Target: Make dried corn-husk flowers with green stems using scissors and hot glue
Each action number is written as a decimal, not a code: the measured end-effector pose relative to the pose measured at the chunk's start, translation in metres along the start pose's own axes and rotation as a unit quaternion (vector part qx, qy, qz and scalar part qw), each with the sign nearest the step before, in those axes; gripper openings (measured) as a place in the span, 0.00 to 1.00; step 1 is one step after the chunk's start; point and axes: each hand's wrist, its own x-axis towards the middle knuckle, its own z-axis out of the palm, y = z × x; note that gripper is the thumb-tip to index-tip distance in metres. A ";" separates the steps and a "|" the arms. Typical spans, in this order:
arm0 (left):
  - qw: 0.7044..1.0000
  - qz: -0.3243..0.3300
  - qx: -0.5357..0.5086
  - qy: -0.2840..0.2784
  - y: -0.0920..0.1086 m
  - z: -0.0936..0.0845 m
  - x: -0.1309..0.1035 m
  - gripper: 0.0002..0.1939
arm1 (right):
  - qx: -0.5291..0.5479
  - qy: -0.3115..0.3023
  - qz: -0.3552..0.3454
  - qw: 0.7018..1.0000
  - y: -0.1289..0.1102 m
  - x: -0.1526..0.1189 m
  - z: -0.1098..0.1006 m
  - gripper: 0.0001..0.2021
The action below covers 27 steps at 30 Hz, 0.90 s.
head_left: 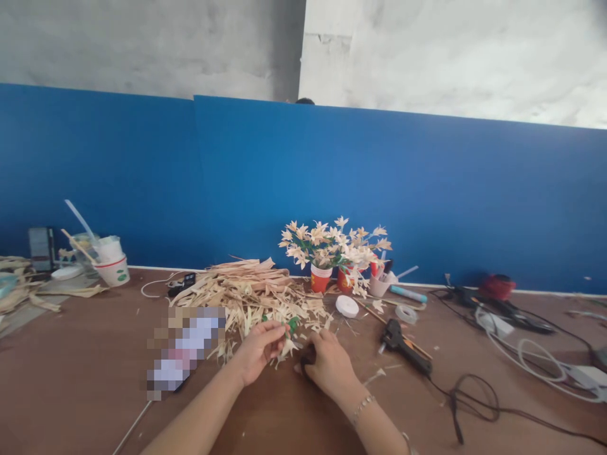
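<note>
Left hand (262, 351) at a small green piece (293, 323), right hand (329, 361) around something dark, perhaps a tool.

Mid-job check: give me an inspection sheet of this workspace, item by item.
Surface: brown tabletop, small scraps scattered.
Job's things: cream star-shaped flowers in red paper cups; pile of dry tan strips; black plastic glue gun, lying down.
Clutter: red-rimmed white paper cup holding a straw and sticks; round white roll.
Hands: left hand pinches a small green piece; right hand partly covers something dark, unclear.
Cables: black cord curls near the glue gun; white cable farther right.
Surroundings: blue partition, grey wall.
</note>
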 end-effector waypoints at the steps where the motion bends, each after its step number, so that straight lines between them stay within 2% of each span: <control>1: 1.000 0.002 -0.004 -0.008 -0.001 0.000 0.000 0.08 | 0.010 -0.004 0.006 1.000 0.001 0.000 0.001 0.18; 4: 1.000 0.003 -0.008 -0.019 -0.001 0.000 -0.001 0.09 | 0.041 -0.035 0.028 0.998 0.003 0.002 0.002 0.22; 7: 1.000 -0.011 0.001 -0.003 0.000 0.003 -0.003 0.10 | 0.062 -0.065 0.038 0.995 0.004 0.002 0.001 0.26; 12: 0.999 -0.037 0.024 0.027 -0.001 0.008 -0.005 0.13 | 0.088 -0.084 0.008 0.993 0.007 -0.001 -0.004 0.33; 15: 0.998 -0.044 0.032 0.028 -0.004 0.008 -0.005 0.13 | 0.120 -0.108 -0.012 0.987 0.009 -0.003 -0.005 0.30; 17: 0.998 -0.048 0.038 0.019 -0.006 0.007 -0.005 0.13 | 0.161 -0.109 -0.035 0.980 0.007 -0.003 -0.006 0.22; 19: 0.997 -0.061 0.043 0.014 -0.008 0.007 -0.005 0.13 | 0.198 -0.045 -0.064 0.977 0.003 -0.002 -0.007 0.16; 22: 0.994 -0.097 0.050 0.019 -0.008 0.006 -0.007 0.13 | 0.205 0.111 -0.157 0.960 -0.007 -0.003 -0.012 0.17; 23: 0.992 -0.111 0.052 0.022 -0.008 0.006 -0.007 0.14 | 0.192 0.144 -0.198 0.950 -0.010 -0.003 -0.014 0.17; 25: 0.989 -0.137 0.056 0.018 -0.008 0.006 -0.008 0.14 | 0.157 0.160 -0.266 0.938 -0.014 -0.005 -0.016 0.16; 27: 0.986 -0.156 0.054 0.001 -0.010 0.005 -0.008 0.14 | 0.128 0.156 -0.295 0.934 -0.016 -0.007 -0.016 0.13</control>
